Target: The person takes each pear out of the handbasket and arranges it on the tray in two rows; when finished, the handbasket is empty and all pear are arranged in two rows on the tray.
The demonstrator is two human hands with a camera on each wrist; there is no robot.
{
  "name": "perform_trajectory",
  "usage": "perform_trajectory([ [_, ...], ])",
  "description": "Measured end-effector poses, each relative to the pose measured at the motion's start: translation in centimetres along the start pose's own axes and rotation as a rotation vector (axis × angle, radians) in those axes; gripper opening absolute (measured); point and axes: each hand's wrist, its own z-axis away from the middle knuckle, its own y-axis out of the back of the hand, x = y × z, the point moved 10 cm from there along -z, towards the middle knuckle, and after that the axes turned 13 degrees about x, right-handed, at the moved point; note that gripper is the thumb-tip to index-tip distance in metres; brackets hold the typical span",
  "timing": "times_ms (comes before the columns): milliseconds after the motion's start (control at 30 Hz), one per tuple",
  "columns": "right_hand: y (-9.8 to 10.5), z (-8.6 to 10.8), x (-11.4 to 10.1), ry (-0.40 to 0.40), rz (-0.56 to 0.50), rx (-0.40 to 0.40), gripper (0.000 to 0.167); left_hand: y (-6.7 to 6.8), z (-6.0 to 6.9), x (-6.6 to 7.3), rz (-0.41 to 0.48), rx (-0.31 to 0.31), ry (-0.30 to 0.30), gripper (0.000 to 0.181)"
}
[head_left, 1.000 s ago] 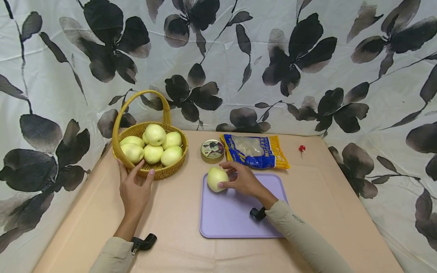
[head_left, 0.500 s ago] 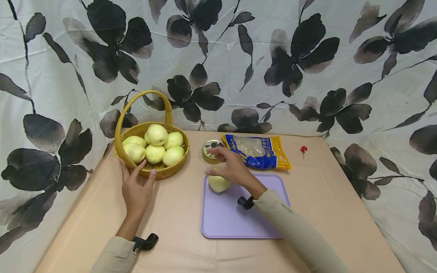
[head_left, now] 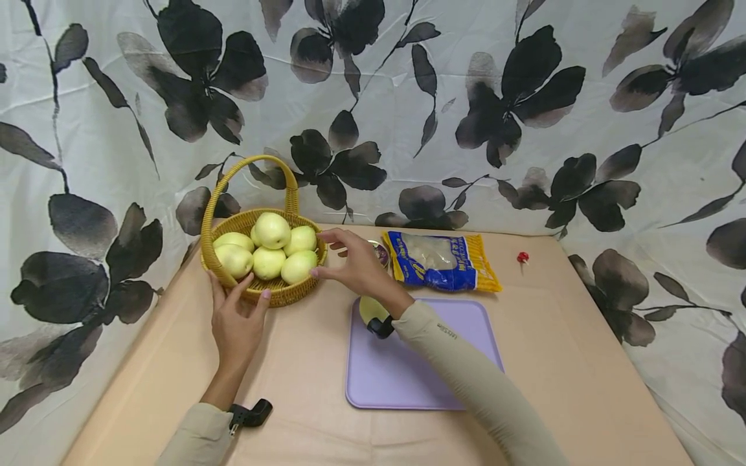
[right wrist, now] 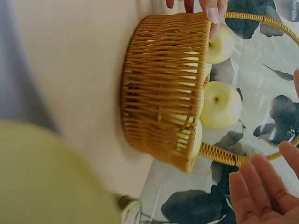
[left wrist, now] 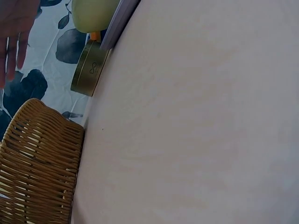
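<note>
In the head view, my left hand (head_left: 237,327) holds the front-left rim of a yellow wicker basket (head_left: 285,296). A finger of it hooks over the rim in the right wrist view, and others lie on the outer wall. Several pale green apples (head_left: 271,230) fill the basket. At the basket's right side, my right hand (head_left: 357,264) has its fingers spread, near the rightmost apple (head_left: 298,268); contact is hard to tell. One apple (head_left: 370,309) sits on the lilac tray (head_left: 419,369), partly covered by the right wrist and its black camera.
Behind the tray lies a blue and yellow packet (head_left: 440,260). A round tin (head_left: 380,254) beside it is mostly hidden by my right hand. Farther right is a small red-topped item (head_left: 522,258). A floral cloth (head_left: 431,129) hangs behind the table.
My right hand has let go of the apple on the tray and moved left to the basket. The left hand has stayed at the basket's rim.
</note>
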Motion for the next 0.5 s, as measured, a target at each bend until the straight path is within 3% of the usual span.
perform_trajectory([
  [267, -2.3, -2.8, -0.6, -0.014, -0.01, 0.03, 0.071, 0.1, 0.2, -0.1, -0.004, -0.008, 0.006, 0.051],
  [500, -4.8, -5.4, -0.9, 0.042, 0.012, 0.022, 0.07, 0.0, 0.1, -0.2, 0.002, -0.015, 0.016, 0.052],
])
